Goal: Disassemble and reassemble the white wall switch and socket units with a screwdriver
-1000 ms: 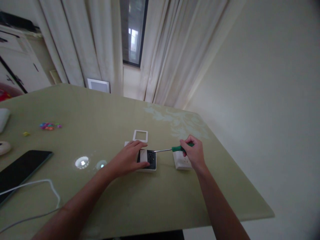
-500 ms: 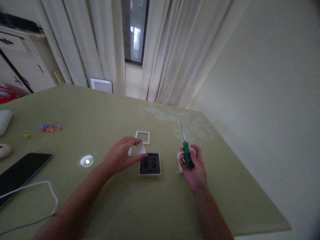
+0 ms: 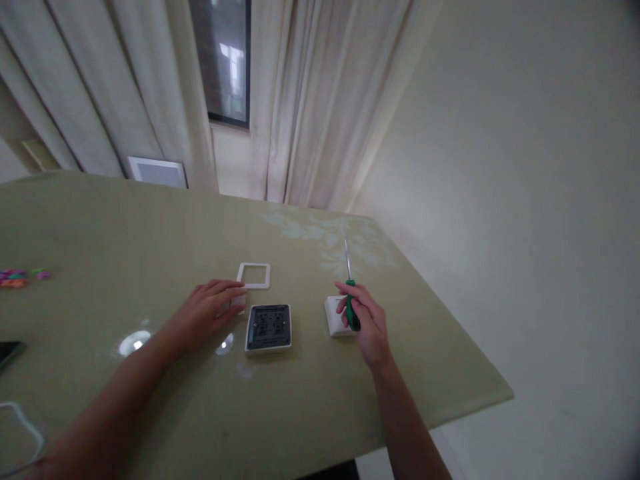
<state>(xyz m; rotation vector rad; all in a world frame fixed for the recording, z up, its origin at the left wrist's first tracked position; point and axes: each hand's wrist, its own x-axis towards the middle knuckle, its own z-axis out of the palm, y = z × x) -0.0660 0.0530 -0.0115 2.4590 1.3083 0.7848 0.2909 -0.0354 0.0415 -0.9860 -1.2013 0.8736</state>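
My left hand [image 3: 213,307] is low over the table, its fingers closed around a small white plastic plate [image 3: 239,303]; the hand covers most of it. Just beyond the fingertips lies a white square frame [image 3: 269,275]. Between my hands sits a wall switch or socket unit [image 3: 269,328], with its black inner face up and a white rim. My right hand [image 3: 367,320] grips a green-handled screwdriver [image 3: 351,303], its metal shaft pointing up and away. Partly behind that hand is a white box-shaped piece [image 3: 333,317] on the table.
The green-covered table [image 3: 310,393] has its right edge near the wall [image 3: 500,200]. Small colourful pieces [image 3: 17,277] lie at far left, with a dark phone's corner [image 3: 10,350] and a white cable [image 3: 25,420] nearer. Curtains [image 3: 310,100] hang behind.
My left hand has moved the white plate away from the black-faced unit and down toward the table beside the square frame. My right hand still holds the screwdriver. The view has turned right.
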